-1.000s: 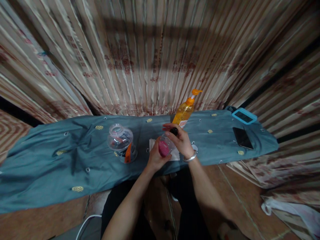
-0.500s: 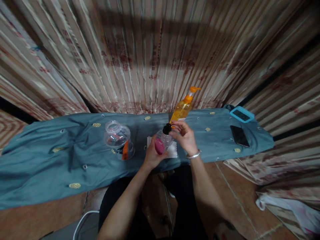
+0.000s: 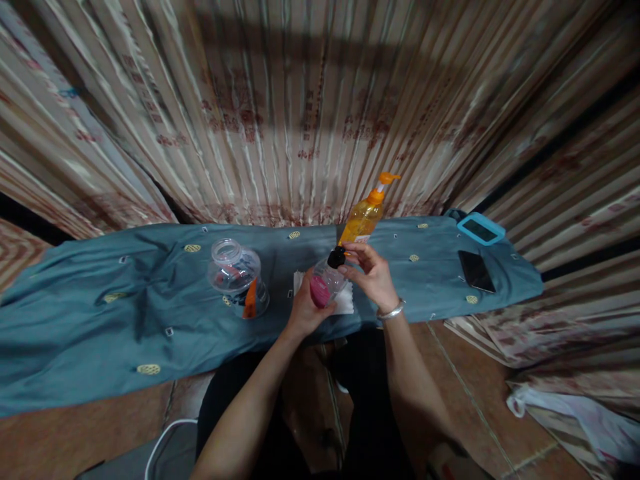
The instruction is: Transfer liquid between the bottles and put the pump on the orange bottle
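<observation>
My left hand (image 3: pixel 303 312) grips a small clear bottle (image 3: pixel 325 283) with a pink label, tilted above the blue cloth-covered table (image 3: pixel 125 313). My right hand (image 3: pixel 373 273), with a silver bracelet at the wrist, pinches the bottle's black cap (image 3: pixel 336 257) between thumb and fingers. Under the bottle lies a white cloth (image 3: pixel 345 303). Just behind my right hand stands an orange pump bottle (image 3: pixel 365 217).
A clear plastic jar (image 3: pixel 235 275) with an open mouth stands left of my hands. A dark phone (image 3: pixel 476 271) and a blue-framed device (image 3: pixel 481 229) lie at the table's right end. Striped curtains hang behind. A white bag (image 3: pixel 575 427) lies on the floor at right.
My right hand moved off the bottle's top, so the black cap now shows held in its fingertips. The view shifted slightly; the left hand kept hold of the bottle.
</observation>
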The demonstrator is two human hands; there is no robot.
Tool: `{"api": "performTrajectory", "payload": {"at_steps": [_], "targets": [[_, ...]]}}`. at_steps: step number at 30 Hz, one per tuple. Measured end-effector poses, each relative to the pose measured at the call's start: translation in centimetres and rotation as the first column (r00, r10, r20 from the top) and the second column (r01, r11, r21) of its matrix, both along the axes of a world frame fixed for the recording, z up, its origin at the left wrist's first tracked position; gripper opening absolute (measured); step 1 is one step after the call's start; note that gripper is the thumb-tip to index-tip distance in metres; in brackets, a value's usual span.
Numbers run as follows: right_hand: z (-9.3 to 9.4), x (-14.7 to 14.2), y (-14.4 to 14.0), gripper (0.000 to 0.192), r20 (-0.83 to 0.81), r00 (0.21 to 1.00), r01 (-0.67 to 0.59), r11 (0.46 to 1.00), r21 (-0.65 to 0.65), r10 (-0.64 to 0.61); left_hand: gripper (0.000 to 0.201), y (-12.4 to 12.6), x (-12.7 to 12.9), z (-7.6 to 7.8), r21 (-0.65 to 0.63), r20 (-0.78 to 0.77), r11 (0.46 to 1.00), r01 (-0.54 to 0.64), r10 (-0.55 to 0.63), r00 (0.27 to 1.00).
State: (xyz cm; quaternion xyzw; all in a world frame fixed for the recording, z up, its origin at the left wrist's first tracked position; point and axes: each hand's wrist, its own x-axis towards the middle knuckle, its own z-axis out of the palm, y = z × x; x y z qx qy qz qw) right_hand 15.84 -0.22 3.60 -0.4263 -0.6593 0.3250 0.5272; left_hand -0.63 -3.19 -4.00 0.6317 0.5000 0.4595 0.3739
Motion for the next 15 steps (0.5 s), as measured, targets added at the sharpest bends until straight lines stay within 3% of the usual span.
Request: {"api": "performTrajectory", "payload": {"at_steps": [3, 9, 15], "targets": [[0.4, 0.5, -0.2, 0.037, 0.016, 1.000, -0.014, 1.000, -0.004, 0.014, 0.089, 0.1, 0.0, 0.0, 0.000, 0.002, 1.000, 0.005, -0.005, 1.000], [1.3, -1.7, -1.1, 0.034, 0.040, 0.999, 0.028, 0.999, 0.015, -0.029, 0.088, 0.0, 0.0, -0.1, -0.009, 0.016, 1.000, 0.008, -0.008, 1.000], [2.1, -1.2, -1.0, 0.033, -0.074, 0.997, 0.005, 1.000, 0.023, -0.004, 0.089, 0.0, -0.1, 0.2, 0.004, 0.014, 1.000, 0.016, -0.016, 1.000]]}}
